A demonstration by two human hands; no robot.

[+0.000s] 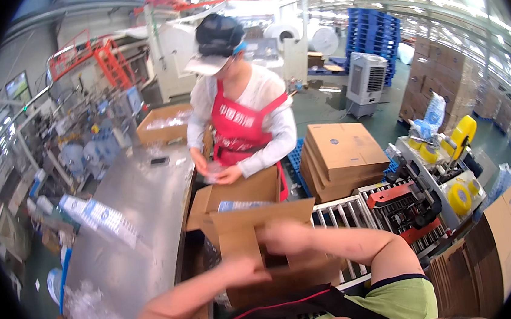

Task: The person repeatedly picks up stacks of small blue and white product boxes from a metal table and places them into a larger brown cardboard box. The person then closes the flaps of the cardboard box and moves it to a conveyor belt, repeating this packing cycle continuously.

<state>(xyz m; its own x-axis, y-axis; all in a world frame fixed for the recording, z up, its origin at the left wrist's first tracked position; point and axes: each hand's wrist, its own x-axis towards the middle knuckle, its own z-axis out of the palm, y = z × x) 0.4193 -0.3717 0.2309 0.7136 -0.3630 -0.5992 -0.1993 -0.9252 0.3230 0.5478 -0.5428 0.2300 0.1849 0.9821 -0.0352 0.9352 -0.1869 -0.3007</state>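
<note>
In front of me stands an open cardboard box (236,238) with its flaps raised. My left hand (245,271) is at its near left side, against the cardboard, with its fingers smeared by motion. Over the box opening is my right hand (288,237), blurred too, so its grip does not show. Directly beyond is another open carton (263,186), with a blue-and-white pack (241,205) inside. A co-worker (241,115) in a red apron stands behind that carton, holding a small clear plastic item (213,174) in both hands.
A metal table (142,187) runs along the left, carrying blue-and-white packs (105,218) and crumpled clear film (96,313). At right, a roller conveyor (347,215) leads to a tape machine (406,210). Stacked flat cartons (343,152) stand behind it; more cardboard (477,261) leans at near right.
</note>
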